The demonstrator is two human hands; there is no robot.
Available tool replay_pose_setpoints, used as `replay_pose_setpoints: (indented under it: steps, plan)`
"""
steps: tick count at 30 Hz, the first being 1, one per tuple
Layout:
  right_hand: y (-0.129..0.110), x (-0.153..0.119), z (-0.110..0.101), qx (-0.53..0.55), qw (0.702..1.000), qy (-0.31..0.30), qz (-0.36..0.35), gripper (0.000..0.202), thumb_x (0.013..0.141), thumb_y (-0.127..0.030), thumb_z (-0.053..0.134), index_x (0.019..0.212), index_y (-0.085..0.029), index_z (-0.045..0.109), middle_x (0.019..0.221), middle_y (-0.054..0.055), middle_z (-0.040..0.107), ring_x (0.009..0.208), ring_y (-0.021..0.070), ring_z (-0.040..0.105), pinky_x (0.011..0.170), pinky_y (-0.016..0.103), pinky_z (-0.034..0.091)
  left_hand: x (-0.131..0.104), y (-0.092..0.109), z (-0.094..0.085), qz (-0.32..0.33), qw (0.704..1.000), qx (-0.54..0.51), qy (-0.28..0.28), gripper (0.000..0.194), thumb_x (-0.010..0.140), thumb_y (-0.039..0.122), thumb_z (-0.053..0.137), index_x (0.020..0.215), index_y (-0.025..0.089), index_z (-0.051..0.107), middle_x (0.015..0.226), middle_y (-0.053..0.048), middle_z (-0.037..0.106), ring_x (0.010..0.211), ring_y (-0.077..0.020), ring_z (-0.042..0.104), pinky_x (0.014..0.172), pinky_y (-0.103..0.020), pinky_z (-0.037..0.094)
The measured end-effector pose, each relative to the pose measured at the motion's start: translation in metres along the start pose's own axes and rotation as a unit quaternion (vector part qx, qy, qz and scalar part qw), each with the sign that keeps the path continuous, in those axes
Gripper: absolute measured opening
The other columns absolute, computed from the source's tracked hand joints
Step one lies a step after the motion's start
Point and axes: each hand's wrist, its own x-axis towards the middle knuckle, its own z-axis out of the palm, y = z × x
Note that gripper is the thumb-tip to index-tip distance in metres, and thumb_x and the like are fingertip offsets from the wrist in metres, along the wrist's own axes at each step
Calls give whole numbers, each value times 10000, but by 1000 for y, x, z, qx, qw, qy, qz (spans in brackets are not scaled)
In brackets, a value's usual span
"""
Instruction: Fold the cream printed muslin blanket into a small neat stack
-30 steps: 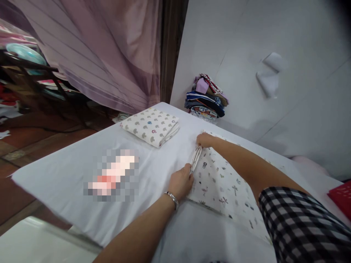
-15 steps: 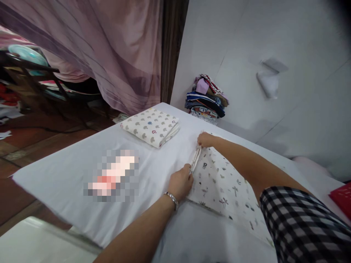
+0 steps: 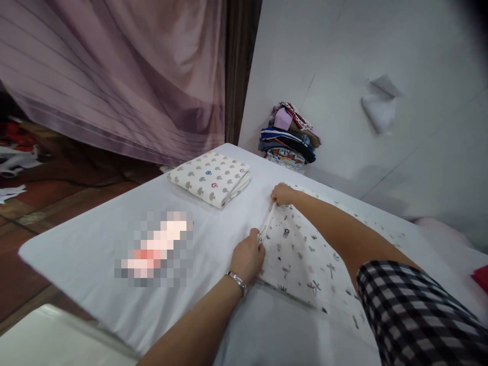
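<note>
A white printed cloth [image 3: 301,264] with small plants and animals on it lies on the white-covered table [image 3: 125,315]. My left hand [image 3: 247,256], with a metal band at the wrist, pinches its near left corner. At the far left corner my right hand [image 3: 282,194] is closed on the same edge, which is drawn up between the two hands in layers. Part of the cloth is hidden under my right forearm. Beyond my left hand rests a folded white cloth [image 3: 209,178] with a grey mushroom print, touched by neither hand.
A blurred-out pinkish thing [image 3: 156,246] lies on the table's left side. Folded clothes [image 3: 287,137] are stacked by the grey wall at the far edge. A pink curtain [image 3: 171,91] hangs behind. Something red [image 3: 481,278] shows at the right edge.
Both hands have shifted slightly left with the cloth's edge, and the gathered layers look narrower. The curtain now hangs across more of the left background. My view has turned slightly.
</note>
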Motion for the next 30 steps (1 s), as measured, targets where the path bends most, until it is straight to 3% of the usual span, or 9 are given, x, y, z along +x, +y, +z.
replay_pose_setpoints:
  steps: [9, 14, 23, 27, 30]
  plan:
    - [-4, -16, 12, 60, 995, 76, 13, 146, 727, -167, 589, 840, -221, 663, 965, 44, 675, 1042, 211, 520, 923, 328, 278, -1, -2, -10, -9, 999, 17, -31, 280, 857, 217, 412, 1136, 202, 428, 856, -70, 671, 803, -216, 642, 656, -288, 403]
    - [-8, -16, 14, 80, 994, 64, 37, 181, 754, -166, 573, 904, -232, 650, 1001, 38, 675, 1052, 210, 532, 933, 341, 292, 1, -4, -7, -13, 997, 60, -39, 191, 863, 227, 391, 1040, 207, 459, 836, -73, 672, 786, -217, 645, 647, -294, 408]
    - [-22, -25, -1, 85, 994, 52, 54, 223, 780, -106, 530, 919, -219, 663, 1073, 64, 669, 1102, 241, 519, 1017, 455, 249, -9, -2, -12, -14, 993, 113, -21, 187, 888, 285, 391, 1043, 210, 461, 876, -54, 669, 828, -221, 642, 668, -311, 427]
    - [-25, -27, -3, 89, 993, 57, 57, 238, 783, -88, 518, 932, -202, 665, 1063, 73, 672, 1086, 239, 527, 1020, 461, 254, -6, 17, -33, 45, 983, 178, 2, 162, 859, 263, 446, 984, 188, 516, 1019, -79, 623, 951, -231, 590, 724, -323, 438]
    - [-25, -26, -1, 94, 992, 62, 59, 235, 782, -92, 525, 932, -197, 672, 1051, 77, 675, 1079, 241, 530, 1021, 466, 248, 19, 49, -42, 106, 974, 193, 44, 206, 881, 282, 423, 1003, 177, 552, 1035, -91, 611, 973, -230, 563, 772, -335, 441]
